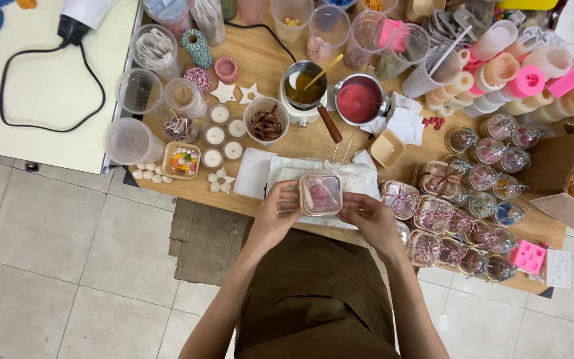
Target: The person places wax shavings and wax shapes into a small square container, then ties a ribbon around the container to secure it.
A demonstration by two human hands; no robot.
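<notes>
Square clear plastic container with pink contents point(321, 193) sits between both hands above the white paper sheet point(287, 174) at the near edge of the wooden table point(260, 63). We grip its left side with our left hand point(275, 214), fingers curled closed around it. Our right hand point(369, 217) clasps its right side likewise. Ribbon-tied clear jars point(433, 214) stand just beside it.

A crowded wooden worktable point(264, 63) beside a white side table point(41, 80)

On the wood stand clear plastic cups point(139, 91), small white candles point(224, 131), twine spools point(198, 46), a brown-filled melting pot point(303, 86) and a red-filled one point(359, 100), white paper sheets point(255, 171), wrapped glass jars point(479, 183), silicone moulds point(527, 81) and an open cardboard box point(569, 176). A black cable point(48, 50) loops across the white table.
</notes>
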